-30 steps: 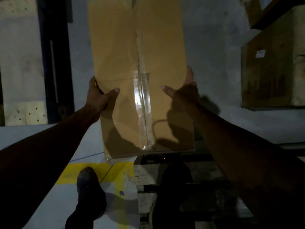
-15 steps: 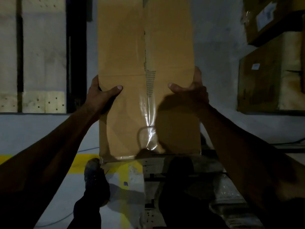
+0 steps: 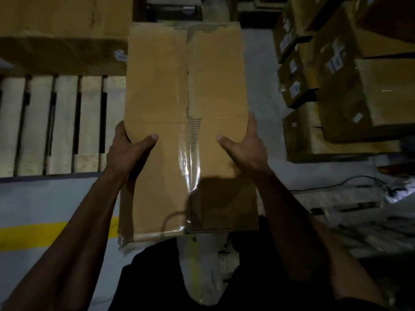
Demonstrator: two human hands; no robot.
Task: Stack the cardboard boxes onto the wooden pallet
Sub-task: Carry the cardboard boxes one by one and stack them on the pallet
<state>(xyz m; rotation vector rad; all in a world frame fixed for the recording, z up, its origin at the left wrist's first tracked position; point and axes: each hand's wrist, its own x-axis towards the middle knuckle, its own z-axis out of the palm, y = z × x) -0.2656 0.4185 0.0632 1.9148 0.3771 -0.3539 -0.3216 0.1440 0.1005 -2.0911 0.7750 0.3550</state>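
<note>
Both hands, left [image 3: 128, 151] & right [image 3: 244, 149], grip cardboard box [image 3: 186, 97] sides, thumbs on top, prob. beside wooden pallet [image 3: 62, 122].

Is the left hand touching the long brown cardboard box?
Touching. The head view shows the left hand gripping the long brown cardboard box, thumb on top.

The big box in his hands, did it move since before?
Cannot tell. The head camera moved too. The box now overlaps the pallet, unlike before; left hand and right hand grip it.
</note>
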